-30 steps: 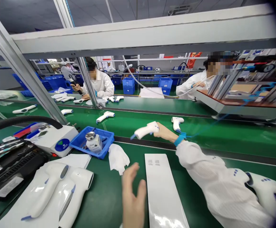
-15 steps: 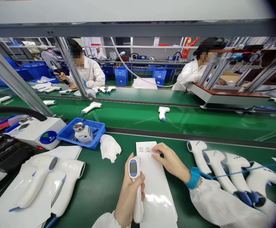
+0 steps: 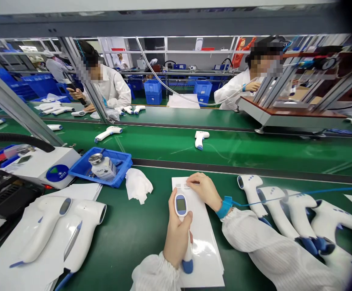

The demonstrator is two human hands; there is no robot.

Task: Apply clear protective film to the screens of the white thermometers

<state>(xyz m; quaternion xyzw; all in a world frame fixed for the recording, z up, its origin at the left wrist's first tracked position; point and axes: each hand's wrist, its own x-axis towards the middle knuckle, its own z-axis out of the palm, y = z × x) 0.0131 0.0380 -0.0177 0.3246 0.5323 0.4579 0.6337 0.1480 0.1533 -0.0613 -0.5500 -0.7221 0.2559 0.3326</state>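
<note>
My left hand point(image 3: 176, 236) is wrapped round a white handheld thermometer point(image 3: 182, 214), its blue-lit display facing up and its blue base toward me. It is held over a long white sheet point(image 3: 202, 242) lying on the green bench. My right hand point(image 3: 203, 189), with a blue wrist strap point(image 3: 224, 207) and cord, pinches at small printed labels near the sheet's far end; whether it holds one I cannot make out. A row of white thermometers point(image 3: 280, 210) lies just right of my right arm.
A blue tray point(image 3: 119, 171) with a metal-capped bottle point(image 3: 102, 167) and a crumpled white cloth point(image 3: 138, 184) sit at left, beside a white machine point(image 3: 39, 165). Two thermometers point(image 3: 60, 230) lie front left. More thermometers ride the green conveyor point(image 3: 255, 149). Two co-workers sit opposite.
My right hand brought a thermometer back from the conveyor and my left hand took hold of it. The right hand then moved to the labels at the sheet's far end.
</note>
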